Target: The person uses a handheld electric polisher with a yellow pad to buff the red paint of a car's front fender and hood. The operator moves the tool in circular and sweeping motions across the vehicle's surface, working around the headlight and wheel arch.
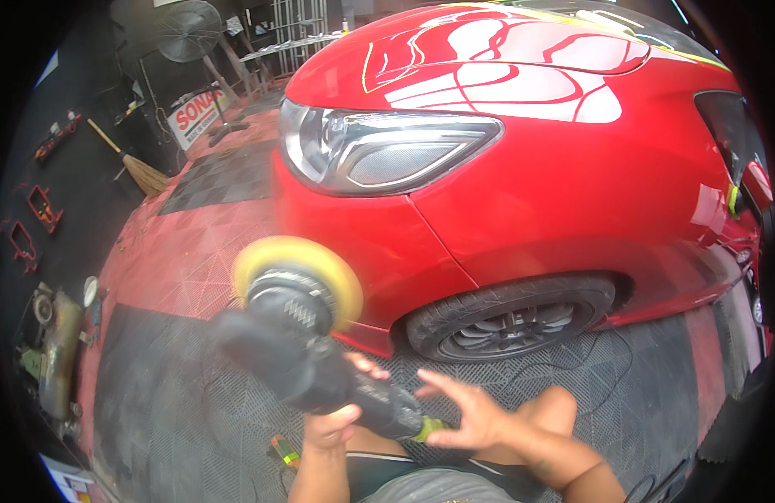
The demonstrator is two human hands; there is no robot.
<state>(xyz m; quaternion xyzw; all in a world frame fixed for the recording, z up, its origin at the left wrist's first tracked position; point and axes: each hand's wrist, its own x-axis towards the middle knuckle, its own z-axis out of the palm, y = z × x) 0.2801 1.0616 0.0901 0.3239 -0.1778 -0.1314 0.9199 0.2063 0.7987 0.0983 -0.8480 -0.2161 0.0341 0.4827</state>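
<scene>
Polisher [289, 359] in left hand [333, 421]

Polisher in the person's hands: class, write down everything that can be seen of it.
The polisher has a long, dark body, plastic-looking and slightly blurred, with a ridged black head backing a round yellow pad, apparently foam. A yellow-green piece shows at its rear end. It slants, pad end toward the upper left, and the pad overlaps the red front bumper in view. The left hand wraps around the body; the right hand is spread by the rear end, contact unclear.
</scene>
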